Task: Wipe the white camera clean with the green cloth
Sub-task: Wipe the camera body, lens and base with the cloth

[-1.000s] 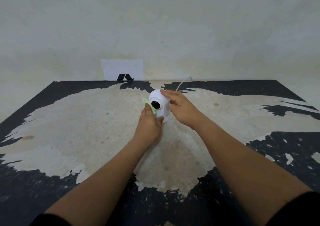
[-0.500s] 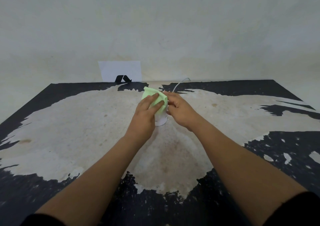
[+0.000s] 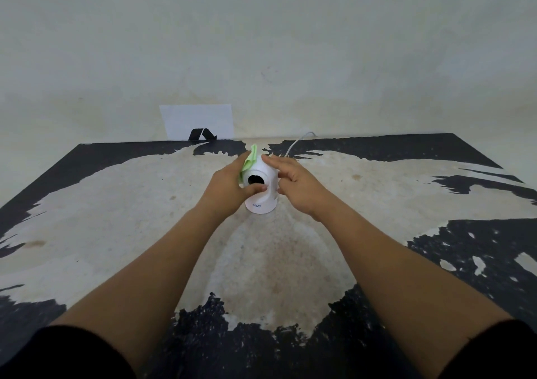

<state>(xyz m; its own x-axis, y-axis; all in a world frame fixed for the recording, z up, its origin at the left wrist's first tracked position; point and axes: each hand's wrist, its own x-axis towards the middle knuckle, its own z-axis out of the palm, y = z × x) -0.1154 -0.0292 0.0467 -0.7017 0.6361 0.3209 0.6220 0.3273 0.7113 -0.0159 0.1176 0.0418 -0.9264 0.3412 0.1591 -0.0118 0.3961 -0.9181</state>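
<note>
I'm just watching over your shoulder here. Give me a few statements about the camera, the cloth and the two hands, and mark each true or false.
1. The white camera stands upright on the table. True.
2. The green cloth is in the right hand. False: the left hand holds it against the camera's left side.
3. The camera's dark lens faces the person. True.
4. The right hand rests flat on the table. False: it steadies the camera's right side.
5. The cloth covers the lens. False: the lens is uncovered.

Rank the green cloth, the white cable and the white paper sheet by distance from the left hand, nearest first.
1. green cloth: held in the left hand, against the camera's left side.
2. white cable: behind the camera, right.
3. white paper sheet: on the back wall.
</note>
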